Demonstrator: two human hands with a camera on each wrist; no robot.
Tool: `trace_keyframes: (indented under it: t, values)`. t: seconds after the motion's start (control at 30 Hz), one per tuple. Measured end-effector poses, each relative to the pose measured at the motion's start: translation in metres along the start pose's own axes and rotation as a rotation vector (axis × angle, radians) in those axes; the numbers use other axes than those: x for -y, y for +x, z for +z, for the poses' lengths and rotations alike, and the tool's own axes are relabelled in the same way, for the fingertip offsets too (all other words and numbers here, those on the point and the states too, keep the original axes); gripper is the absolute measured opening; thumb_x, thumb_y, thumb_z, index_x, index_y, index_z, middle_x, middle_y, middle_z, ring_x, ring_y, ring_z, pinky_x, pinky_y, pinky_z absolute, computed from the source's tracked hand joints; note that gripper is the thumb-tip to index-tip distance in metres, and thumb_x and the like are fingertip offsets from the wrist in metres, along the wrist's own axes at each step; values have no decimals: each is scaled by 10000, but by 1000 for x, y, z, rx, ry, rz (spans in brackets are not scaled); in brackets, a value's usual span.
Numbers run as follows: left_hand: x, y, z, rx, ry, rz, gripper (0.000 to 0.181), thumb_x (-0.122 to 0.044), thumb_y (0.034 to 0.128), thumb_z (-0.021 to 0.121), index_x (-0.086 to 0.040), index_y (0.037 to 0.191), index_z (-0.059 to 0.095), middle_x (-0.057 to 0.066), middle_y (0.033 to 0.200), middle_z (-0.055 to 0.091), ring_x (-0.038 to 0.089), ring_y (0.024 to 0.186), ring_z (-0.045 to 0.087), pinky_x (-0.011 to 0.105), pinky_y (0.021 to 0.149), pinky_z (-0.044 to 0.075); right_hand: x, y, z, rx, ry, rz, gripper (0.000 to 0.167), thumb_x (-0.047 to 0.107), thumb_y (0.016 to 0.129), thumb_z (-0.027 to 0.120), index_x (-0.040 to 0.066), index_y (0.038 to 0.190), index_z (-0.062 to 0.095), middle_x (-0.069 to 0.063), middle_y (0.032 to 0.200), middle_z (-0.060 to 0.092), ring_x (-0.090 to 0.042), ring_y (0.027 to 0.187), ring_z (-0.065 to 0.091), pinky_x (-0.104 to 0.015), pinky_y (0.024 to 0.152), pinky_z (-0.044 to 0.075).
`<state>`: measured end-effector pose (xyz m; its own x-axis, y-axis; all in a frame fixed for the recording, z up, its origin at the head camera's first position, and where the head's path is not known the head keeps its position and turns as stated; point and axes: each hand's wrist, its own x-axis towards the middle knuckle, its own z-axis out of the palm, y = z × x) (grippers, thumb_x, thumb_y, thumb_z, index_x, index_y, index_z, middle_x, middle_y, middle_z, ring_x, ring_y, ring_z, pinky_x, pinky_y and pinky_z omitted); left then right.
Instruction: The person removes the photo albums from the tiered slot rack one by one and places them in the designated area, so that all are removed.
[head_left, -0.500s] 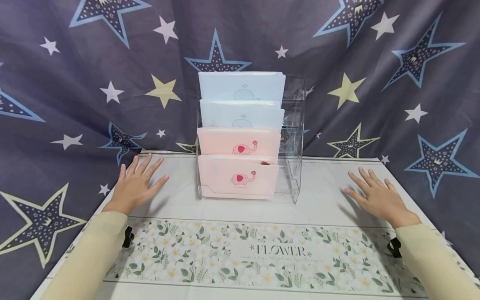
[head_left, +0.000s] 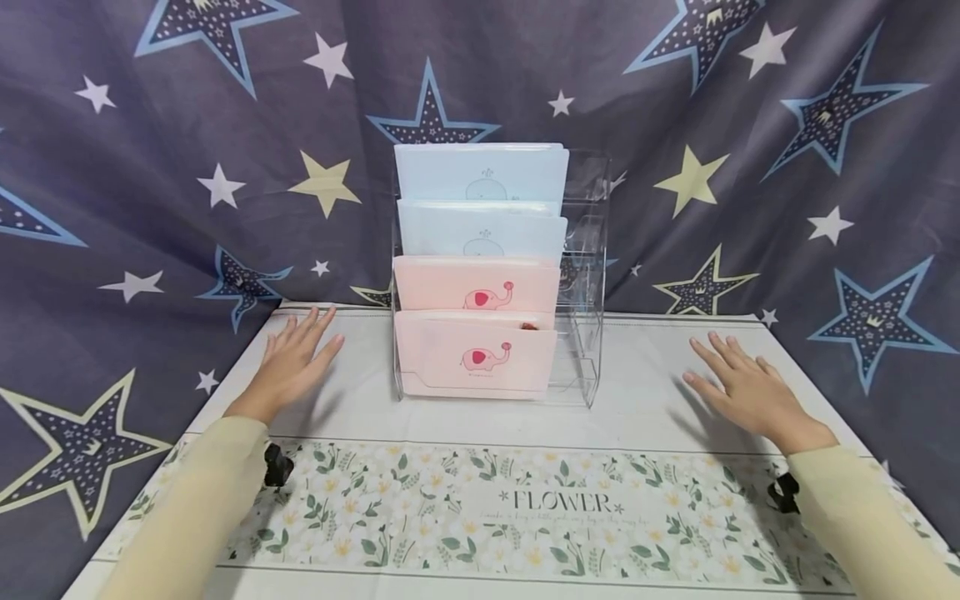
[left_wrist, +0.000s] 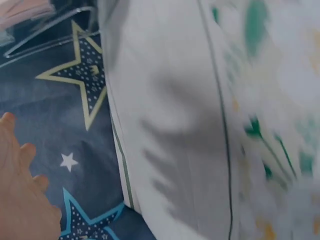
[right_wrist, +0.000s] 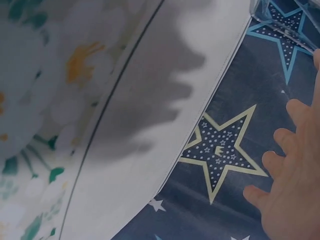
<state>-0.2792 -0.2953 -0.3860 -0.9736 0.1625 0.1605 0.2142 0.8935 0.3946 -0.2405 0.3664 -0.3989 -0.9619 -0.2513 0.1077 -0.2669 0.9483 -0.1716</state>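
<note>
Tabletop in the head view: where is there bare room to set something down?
Bare white tabletop shows between the clear rack and the right hand, and a narrower patch between rack and left hand. The floral strip's middle is bare too. Folders crowd most of the rack.

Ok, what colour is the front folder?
Front folder: pink, with a red-eared elephant; best in the head view.

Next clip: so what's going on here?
A person holds their left hand and right hand above a table, one on each side of a clear tiered rack. Both hands are empty and neither touches the rack. In it, pale blue folders stand behind pink elephant folders.
</note>
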Motion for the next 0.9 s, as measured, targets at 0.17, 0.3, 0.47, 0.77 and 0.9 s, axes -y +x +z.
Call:
trace_keyframes:
  t: [0.17, 0.3, 0.47, 0.77, 0.9]
  values:
    - [-12, 10, 5, 13, -109, 20, 671, -580, 1067, 186, -247, 1631, 38, 157, 1662, 26, 476, 1481, -74, 718, 1138, -127, 8, 3, -4, -17, 38, -34, 720, 525, 1051, 438, 140, 1616, 214, -195, 1650, 104, -465, 1480, 116, -759, 1116, 133]
    - [-23, 18, 7, 19, -181, 27, 663, -557, 1075, 199, -238, 1631, 31, 157, 1659, 65, 442, 1496, -43, 671, 1170, -119, 14, 6, -5, -22, 75, -49, 710, 510, 1054, 448, 128, 1612, 229, -192, 1650, 112, -465, 1477, 133, -767, 1092, 172]
    - [-39, 28, 9, 30, -313, 15, 645, -549, 1076, 213, -273, 1631, 34, 153, 1662, 89, 409, 1509, 18, 640, 1206, -30, 21, 8, -8, -14, 128, -54, 694, 489, 1057, 458, 100, 1599, 265, -198, 1647, 130, -482, 1464, 164, -775, 1065, 193]
    - [-66, 46, 14, -29, -466, 30, 568, -472, 1095, 305, -307, 1622, 174, 82, 1630, 263, 333, 1479, 257, 547, 1224, 199, 32, 11, -12, -48, 225, -123, 641, 427, 1060, 501, 36, 1549, 363, -221, 1604, 255, -496, 1429, 237, -735, 1105, 223]
    - [-72, 51, 19, -51, -548, -2, 563, -479, 1089, 323, -319, 1616, 209, 131, 1587, 346, 349, 1399, 409, 531, 1165, 353, 37, 14, -12, -52, 258, -142, 617, 405, 1061, 512, 19, 1527, 393, -247, 1560, 324, -481, 1411, 284, -703, 1106, 271]
